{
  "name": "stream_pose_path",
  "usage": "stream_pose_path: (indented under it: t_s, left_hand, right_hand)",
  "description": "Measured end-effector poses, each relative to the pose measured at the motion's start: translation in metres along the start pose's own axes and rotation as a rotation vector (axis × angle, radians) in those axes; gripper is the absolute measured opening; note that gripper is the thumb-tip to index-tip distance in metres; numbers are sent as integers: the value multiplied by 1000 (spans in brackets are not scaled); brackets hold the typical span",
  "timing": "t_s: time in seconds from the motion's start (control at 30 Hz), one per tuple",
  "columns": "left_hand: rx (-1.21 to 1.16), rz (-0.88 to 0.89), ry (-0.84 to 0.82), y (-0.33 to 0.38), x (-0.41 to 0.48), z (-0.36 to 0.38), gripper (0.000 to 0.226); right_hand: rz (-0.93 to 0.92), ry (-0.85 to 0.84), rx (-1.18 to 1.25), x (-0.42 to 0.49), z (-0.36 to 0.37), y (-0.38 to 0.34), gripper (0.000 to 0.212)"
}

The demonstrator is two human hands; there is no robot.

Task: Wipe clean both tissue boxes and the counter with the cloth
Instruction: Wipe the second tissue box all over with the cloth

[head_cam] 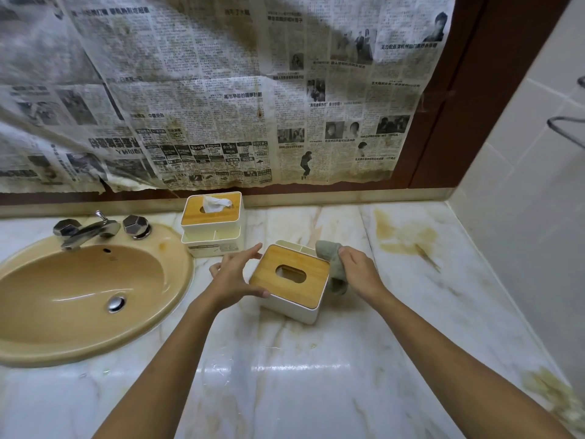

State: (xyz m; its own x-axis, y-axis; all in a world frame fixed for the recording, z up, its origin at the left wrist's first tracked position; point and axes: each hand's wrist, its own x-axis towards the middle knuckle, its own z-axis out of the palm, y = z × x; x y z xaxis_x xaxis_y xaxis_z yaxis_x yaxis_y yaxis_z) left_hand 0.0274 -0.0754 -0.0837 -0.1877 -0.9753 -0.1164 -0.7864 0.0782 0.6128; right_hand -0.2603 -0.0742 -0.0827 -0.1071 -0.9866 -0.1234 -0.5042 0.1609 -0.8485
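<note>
Bamboo up top, white plastic below: that's the nearer rectangular tissue box (pixel 292 275), sitting mid-way across the veined, glossy marble surface (pixel 285 359). It's skewed to the front edge, long axis running left to right with the right end swung a touch toward the camera, and the oval slot faces up. The left hand (pixel 235 274) is spread wide, fingers straight along the box's left side, thumb on the near-left corner of the lid. The right hand (pixel 357 269) is curled round one crumpled grey-green cloth (pixel 332 264), pressing it to the box's right side, so that side is hidden. Count two boxes: the second white, bamboo-lidded tissue box (pixel 211 217) stands well back against the wall, long axis parallel to it, one white tissue poking from its slot, open tray compartments at the front. The print on its front is too small to read. To the left there's one tan oval sink (pixel 79 296), cut off at the frame edge, with one chrome spout (pixel 85 231) and two faceted knobs. A yellow-brown stain (pixel 405 236) marks the surface right of the cloth. Stained newspaper (pixel 221 90) covers the wall, its small text blurred.
</note>
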Motion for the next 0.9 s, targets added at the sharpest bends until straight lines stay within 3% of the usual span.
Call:
stream_pose_path:
  t_s: [0.1,0.23,0.37,0.5,0.67,0.9]
  left_hand:
    - [-19,11,-8,-6,-1,-1,100]
    - [-13,-24,5,-14,4,-1,69]
    - [-79,-131,75,-6,12,11,43]
    - [-133,-167,195,6,15,33,39]
    - [-91,-108,171,-2,16,39,41]
    - [-42,-99,230,-4,14,48,45]
  right_hand:
    - [33,-7,12,-6,-1,2,38]
    - [89,-64,28,-19,-1,15,39]
    - [-36,-120,36,-42,7,18,34]
    - [-261,-8,-65,-32,18,9,35]
    - [-376,59,-320,2,28,-18,41]
    - [-362,-231,-681,16,51,-11,47]
